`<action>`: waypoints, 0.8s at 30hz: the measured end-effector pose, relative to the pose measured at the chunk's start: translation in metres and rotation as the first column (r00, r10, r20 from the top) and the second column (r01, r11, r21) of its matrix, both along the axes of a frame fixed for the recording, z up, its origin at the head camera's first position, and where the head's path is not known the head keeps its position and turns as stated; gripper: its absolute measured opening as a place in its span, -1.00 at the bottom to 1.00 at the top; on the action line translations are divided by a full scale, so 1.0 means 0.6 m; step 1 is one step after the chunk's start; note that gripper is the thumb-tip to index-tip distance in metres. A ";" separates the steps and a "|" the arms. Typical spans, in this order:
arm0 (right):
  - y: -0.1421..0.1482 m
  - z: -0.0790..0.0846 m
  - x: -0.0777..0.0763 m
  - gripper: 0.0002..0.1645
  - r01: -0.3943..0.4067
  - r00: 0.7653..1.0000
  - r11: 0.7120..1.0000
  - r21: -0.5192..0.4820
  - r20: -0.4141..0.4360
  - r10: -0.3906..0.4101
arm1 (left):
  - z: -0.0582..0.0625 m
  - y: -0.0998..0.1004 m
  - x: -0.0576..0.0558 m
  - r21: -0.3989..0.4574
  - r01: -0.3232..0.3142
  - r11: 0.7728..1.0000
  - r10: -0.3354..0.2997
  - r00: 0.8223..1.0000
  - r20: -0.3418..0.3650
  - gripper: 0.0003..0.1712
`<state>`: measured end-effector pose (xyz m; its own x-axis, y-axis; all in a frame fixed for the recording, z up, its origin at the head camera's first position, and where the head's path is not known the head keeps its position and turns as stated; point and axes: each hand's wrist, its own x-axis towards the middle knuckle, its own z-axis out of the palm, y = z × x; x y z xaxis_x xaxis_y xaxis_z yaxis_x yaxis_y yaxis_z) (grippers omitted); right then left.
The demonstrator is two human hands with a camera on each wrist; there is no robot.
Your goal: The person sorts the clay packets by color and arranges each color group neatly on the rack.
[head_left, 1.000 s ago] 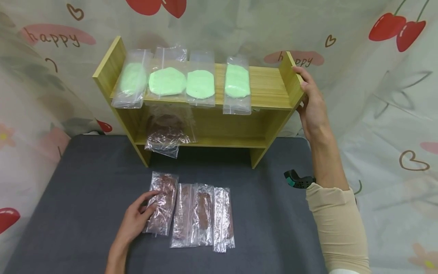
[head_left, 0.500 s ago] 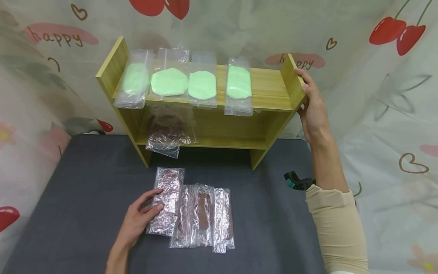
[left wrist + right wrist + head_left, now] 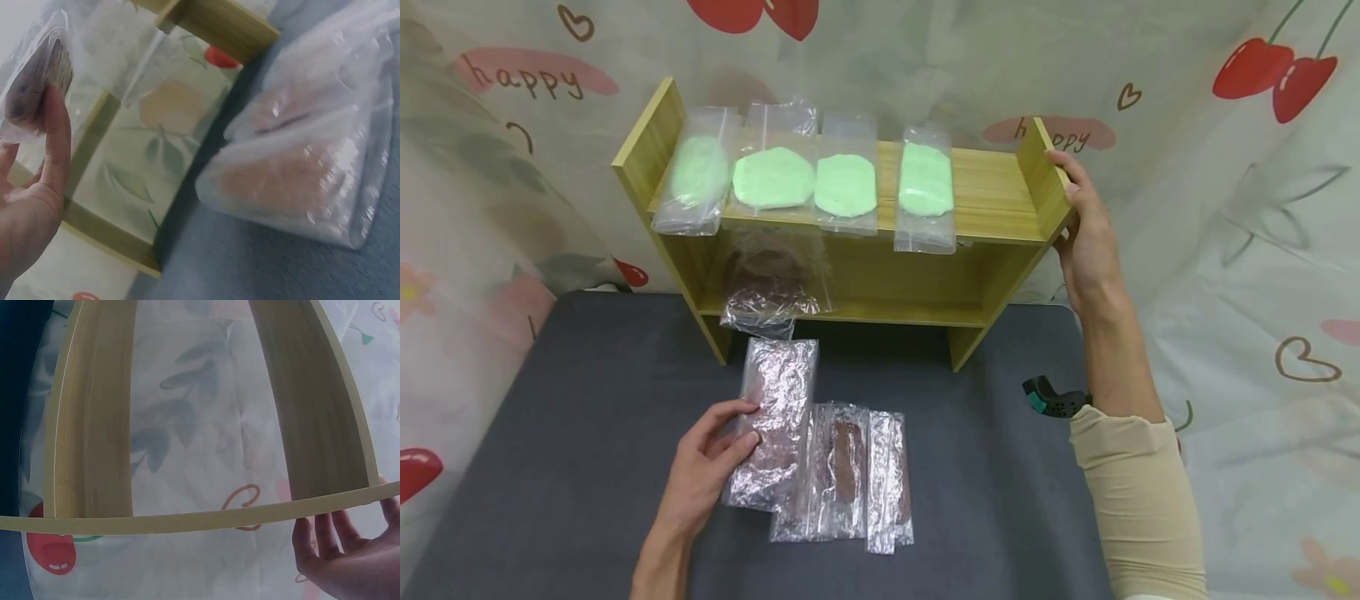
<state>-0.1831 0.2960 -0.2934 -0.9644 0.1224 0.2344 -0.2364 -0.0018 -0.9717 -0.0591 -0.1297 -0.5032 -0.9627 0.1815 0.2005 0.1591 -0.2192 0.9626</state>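
Note:
My left hand (image 3: 700, 454) pinches a clear zip bag (image 3: 775, 421) with flat brown contents by its left edge. In the left wrist view that bag (image 3: 37, 87) is raised off the table, between thumb and fingers. Several more brown-filled bags (image 3: 847, 467) lie side by side on the table, partly covered by the held one. My right hand (image 3: 1088, 233) grips the right side panel of a two-tier wooden shelf (image 3: 992, 225). In the right wrist view, the fingers (image 3: 340, 534) lie against the panel's outer face and reach its edge.
Bags of pale green flat pieces (image 3: 772, 179) lie along the upper tier, overhanging its front. On the lower tier's left, a brown-filled bag (image 3: 767, 279) hangs over the front edge. The shelf stands on a dark grey table (image 3: 587, 433) against a printed curtain (image 3: 895, 67).
My left hand has lifted the leftmost brown-filled bag off the table and tilted it up, shifting slightly right and toward the shelf. The right hand keeps its place on the panel.

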 end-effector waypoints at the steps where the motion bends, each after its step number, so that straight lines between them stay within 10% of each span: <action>1: 0.000 0.000 0.000 -0.46 0.001 1.000 1.000 0.001 0.000 -0.001 | 0.005 0.002 0.000 0.015 -0.003 1.000 0.003 1.000 -0.005 -0.59; 12: 0.000 0.002 0.000 -0.47 0.006 1.000 1.000 0.009 0.001 -0.006 | 0.058 0.010 -0.007 0.156 0.050 0.986 -0.034 0.994 -0.104 -0.39; 24: -0.001 0.001 -0.001 -0.46 0.017 1.000 1.000 0.005 0.006 -0.017 | 0.101 0.019 -0.053 0.066 -0.130 0.989 0.135 0.988 -0.079 -0.35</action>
<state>-0.1838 0.2954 -0.2926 -0.9635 0.1374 0.2296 -0.2309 0.0065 -0.9730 -0.0908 -0.1182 -0.4423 -0.9571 0.0386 0.2872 0.2692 -0.2481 0.9306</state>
